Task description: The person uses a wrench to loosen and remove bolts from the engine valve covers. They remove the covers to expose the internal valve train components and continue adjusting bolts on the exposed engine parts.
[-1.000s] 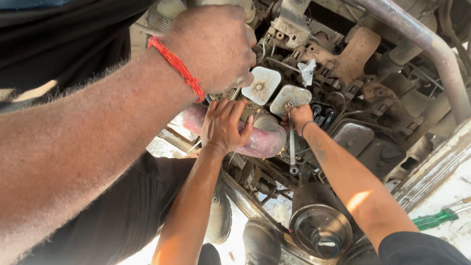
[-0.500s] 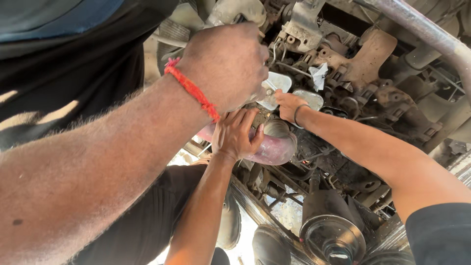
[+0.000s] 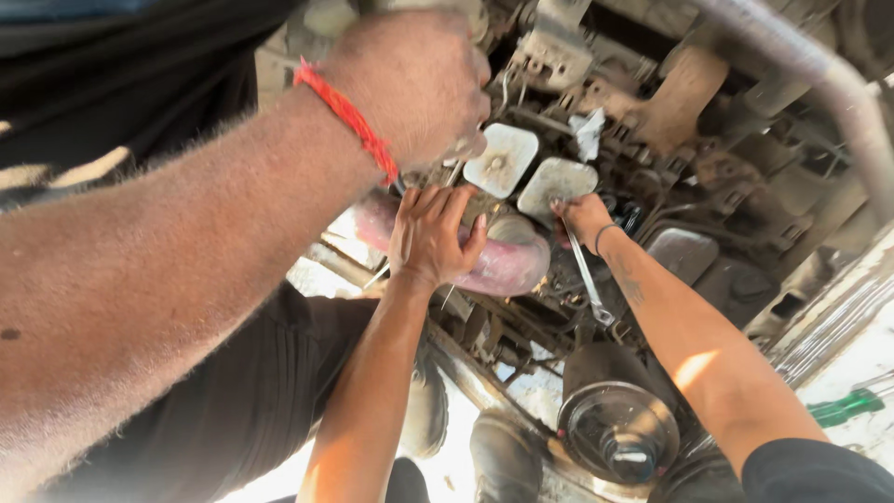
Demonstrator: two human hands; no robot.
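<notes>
Found the left hand (image 3: 414,79) raised into the greasy underside of a vehicle, a red thread band (image 3: 349,116) around its wrist. Saw it curled tight into a fist, knuckles toward the camera; could not tell what the fingers gripped (they hid it entirely). Spotted two pale square plates (image 3: 503,158) just beside that fist, to its right and a little lower, the nearer one almost touching the knuckles. Noted a pinkish cylinder (image 3: 507,265) lower still, directly beneath fist and plates.

Counted two more hands, a co-worker's, reaching in from the bottom edge. Saw one co-worker's hand (image 3: 430,233) spread flat over the pinkish cylinder, fingers splayed. Saw the other hand (image 3: 582,219) closed on a spanner (image 3: 589,284), right under the second plate, the tool's shaft hanging along the forearm.

Made out a round drum (image 3: 619,433) low in view, a green screwdriver handle (image 3: 843,407) at far right, and a grey pipe (image 3: 819,70) curving overhead.
</notes>
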